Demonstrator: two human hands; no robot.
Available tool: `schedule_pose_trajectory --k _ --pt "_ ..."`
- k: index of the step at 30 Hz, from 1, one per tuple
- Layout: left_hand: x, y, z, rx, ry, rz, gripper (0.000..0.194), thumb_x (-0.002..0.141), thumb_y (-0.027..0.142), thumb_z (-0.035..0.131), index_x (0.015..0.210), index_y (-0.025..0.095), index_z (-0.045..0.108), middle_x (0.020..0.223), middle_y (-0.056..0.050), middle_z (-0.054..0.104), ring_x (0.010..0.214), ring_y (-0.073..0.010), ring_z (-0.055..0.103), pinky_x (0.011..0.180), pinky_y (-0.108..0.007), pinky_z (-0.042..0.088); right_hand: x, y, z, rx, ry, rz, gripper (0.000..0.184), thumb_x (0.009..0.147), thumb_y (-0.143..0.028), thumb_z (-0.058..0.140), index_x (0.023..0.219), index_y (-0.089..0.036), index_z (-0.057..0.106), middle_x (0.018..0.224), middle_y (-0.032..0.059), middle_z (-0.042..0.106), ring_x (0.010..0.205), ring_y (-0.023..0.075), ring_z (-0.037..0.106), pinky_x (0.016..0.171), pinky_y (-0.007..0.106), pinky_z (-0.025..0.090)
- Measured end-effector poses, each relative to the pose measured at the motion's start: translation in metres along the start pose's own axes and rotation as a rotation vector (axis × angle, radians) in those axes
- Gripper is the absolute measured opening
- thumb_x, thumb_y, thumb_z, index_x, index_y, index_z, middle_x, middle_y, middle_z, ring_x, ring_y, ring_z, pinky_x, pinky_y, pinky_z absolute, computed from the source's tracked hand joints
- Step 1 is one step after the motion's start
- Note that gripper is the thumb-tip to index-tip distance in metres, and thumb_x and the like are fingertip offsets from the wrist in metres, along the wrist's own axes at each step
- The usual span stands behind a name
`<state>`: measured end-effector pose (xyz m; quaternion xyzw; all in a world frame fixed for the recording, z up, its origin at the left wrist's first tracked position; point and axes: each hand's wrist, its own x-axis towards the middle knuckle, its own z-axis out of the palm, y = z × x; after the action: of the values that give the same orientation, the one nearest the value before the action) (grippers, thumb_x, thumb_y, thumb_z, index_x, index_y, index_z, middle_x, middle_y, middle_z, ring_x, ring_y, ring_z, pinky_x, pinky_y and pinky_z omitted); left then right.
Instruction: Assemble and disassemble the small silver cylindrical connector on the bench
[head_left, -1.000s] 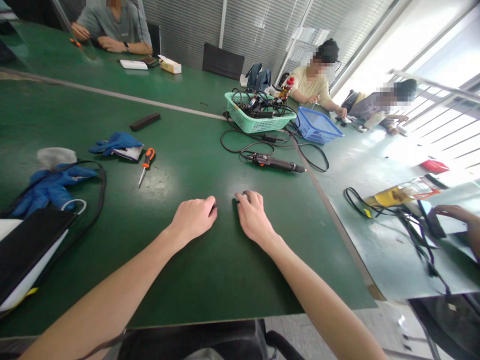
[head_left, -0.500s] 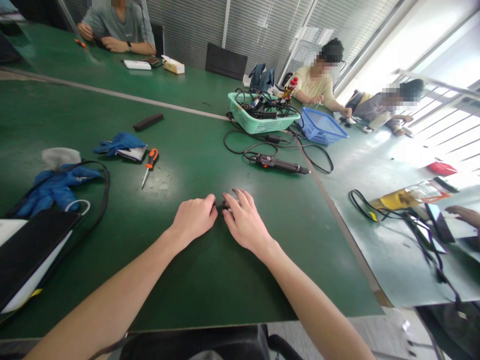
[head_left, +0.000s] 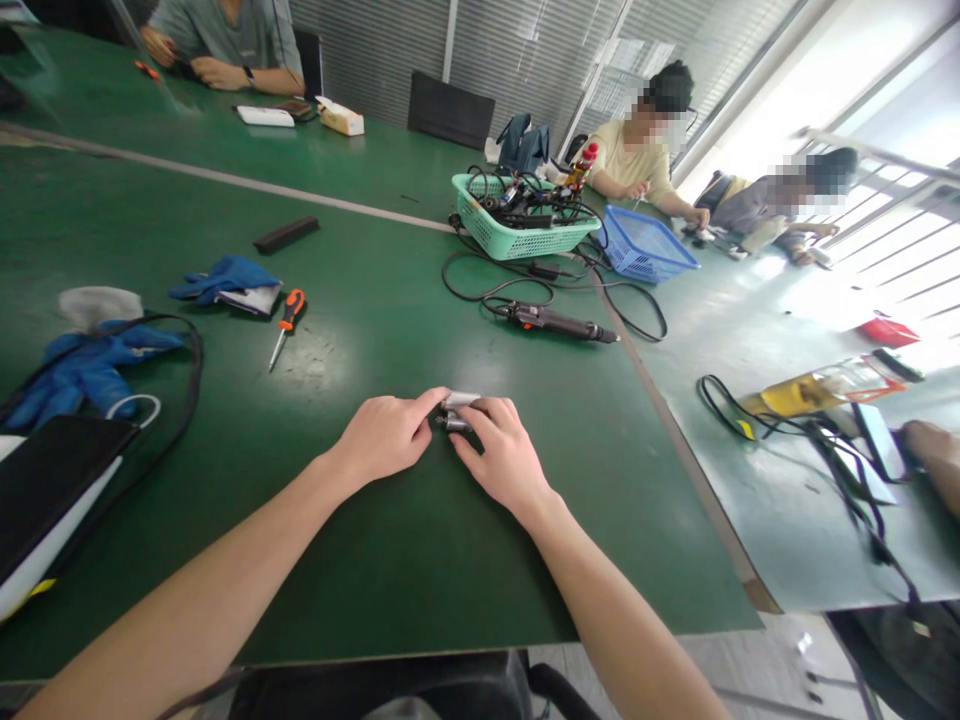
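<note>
Both my hands meet over the green table (head_left: 420,540) a little ahead of me. My left hand (head_left: 386,436) is curled, with its fingertips pinching one end of a small grey and black part (head_left: 454,410). From the other side my right hand (head_left: 501,452) closes its fingers over the same small part. Most of the part is hidden under my fingers, so I cannot make out what it is.
An orange-handled screwdriver (head_left: 284,322) and blue gloves (head_left: 225,278) lie left. A corded electric screwdriver (head_left: 559,322) lies ahead right, behind it a green basket (head_left: 517,225) of cables and a blue basket (head_left: 645,247). Other people sit at the far side and right.
My hands were apart on the table a second ago; they have come together and both closed on the small part, which now shows between my fingers.
</note>
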<state>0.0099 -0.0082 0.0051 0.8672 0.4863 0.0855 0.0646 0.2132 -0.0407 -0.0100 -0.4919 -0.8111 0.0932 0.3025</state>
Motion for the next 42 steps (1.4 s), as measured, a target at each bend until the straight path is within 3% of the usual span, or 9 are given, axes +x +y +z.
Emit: schedule_pose_trajectory --k 7,16,27,31,36,42 --pt "0.001 0.002 -0.003 0.004 -0.012 0.033 0.049 0.092 0.026 0.039 0.141 0.029 0.044 0.091 -0.004 0.074 0.079 -0.0222 0.069 0.074 -0.032 0.049 0.002 0.003 0.005 -0.040 -0.040 -0.007 0.032 0.093 -0.021 0.055 0.124 -0.024 0.063 0.114 0.0115 0.057 0.107 0.0282 0.052 0.094 0.047 0.051" --pt "0.000 0.004 -0.005 -0.023 -0.028 0.017 0.048 0.092 0.028 0.039 0.139 0.030 0.047 0.093 -0.004 0.075 0.080 -0.0222 0.069 0.075 -0.032 0.050 -0.001 -0.003 -0.005 -0.023 -0.111 -0.078 0.020 0.089 -0.020 0.058 0.107 -0.023 0.067 0.109 0.0097 0.061 0.103 0.0274 0.054 0.092 0.046 0.050" --pt "0.001 0.000 -0.003 -0.005 -0.006 0.043 0.045 0.094 0.027 0.037 0.138 0.027 0.045 0.087 -0.003 0.074 0.077 -0.0220 0.069 0.069 -0.031 0.048 -0.001 -0.004 -0.008 0.004 -0.135 -0.066 0.023 0.086 -0.018 0.060 0.108 -0.023 0.065 0.111 0.0090 0.062 0.104 0.0268 0.054 0.093 0.043 0.050" --pt "-0.001 0.000 -0.004 -0.014 -0.001 0.084 0.036 0.094 0.029 0.039 0.125 0.022 0.054 0.081 -0.004 0.071 0.072 -0.0223 0.066 0.066 -0.032 0.045 -0.001 -0.004 -0.008 0.016 -0.138 -0.063 0.023 0.086 -0.018 0.059 0.107 -0.023 0.065 0.109 0.0088 0.062 0.103 0.0267 0.055 0.092 0.043 0.050" --pt "-0.003 0.002 -0.007 -0.016 -0.038 0.193 0.018 0.089 0.031 0.046 0.092 0.022 0.062 0.081 -0.004 0.071 0.073 -0.0220 0.065 0.066 -0.033 0.043 -0.001 -0.003 -0.008 0.018 -0.143 -0.065 0.023 0.086 -0.018 0.058 0.108 -0.022 0.065 0.109 0.0093 0.062 0.103 0.0269 0.055 0.092 0.043 0.050" --pt "-0.003 0.000 -0.004 -0.020 -0.040 0.241 0.014 0.089 0.030 0.049 0.087 0.022 0.060 0.083 -0.002 0.072 0.073 -0.0207 0.066 0.065 -0.032 0.042 -0.001 -0.003 -0.008 0.030 -0.135 -0.074 0.027 0.086 -0.016 0.059 0.112 -0.021 0.064 0.111 0.0094 0.062 0.105 0.0269 0.054 0.094 0.043 0.050"
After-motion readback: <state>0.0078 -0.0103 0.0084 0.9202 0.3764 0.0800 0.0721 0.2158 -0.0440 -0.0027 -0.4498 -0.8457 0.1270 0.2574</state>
